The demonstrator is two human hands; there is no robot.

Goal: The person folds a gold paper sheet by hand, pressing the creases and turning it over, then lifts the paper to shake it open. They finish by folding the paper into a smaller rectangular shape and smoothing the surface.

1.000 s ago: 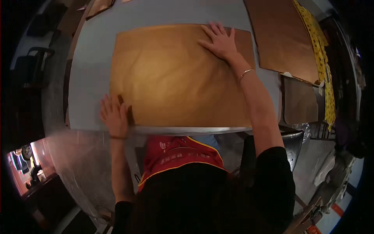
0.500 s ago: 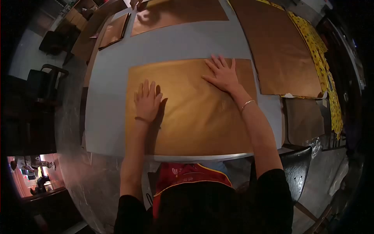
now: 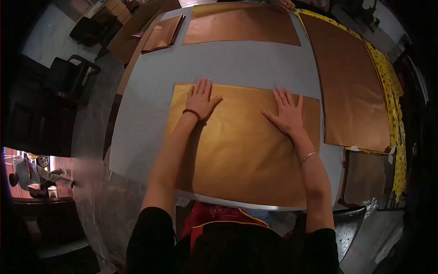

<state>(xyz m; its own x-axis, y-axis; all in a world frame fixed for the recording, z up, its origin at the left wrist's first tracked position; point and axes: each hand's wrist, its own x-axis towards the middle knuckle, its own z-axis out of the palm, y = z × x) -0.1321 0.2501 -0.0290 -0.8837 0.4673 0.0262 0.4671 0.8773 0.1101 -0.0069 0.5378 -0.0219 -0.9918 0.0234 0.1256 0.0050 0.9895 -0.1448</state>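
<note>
Resting apart, spread flat on one gold sheet [image 3: 242, 146], are the left hand [image 3: 199, 102] and right hand [image 3: 288, 114]; one brown sheet [image 3: 242, 25] lies at twelve o'clock, one stack [image 3: 163, 34], perhaps paper, at eleven.

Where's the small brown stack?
In the head view, the small brown stack lies upper left on the grey table, left of the far brown sheet.

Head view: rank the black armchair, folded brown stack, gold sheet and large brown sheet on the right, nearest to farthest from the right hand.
From the right hand:
1. Gold sheet: under the hand.
2. Large brown sheet: to the hand's right.
3. Folded brown stack: far left corner of the table.
4. Black armchair: beyond the table's left side.
</note>
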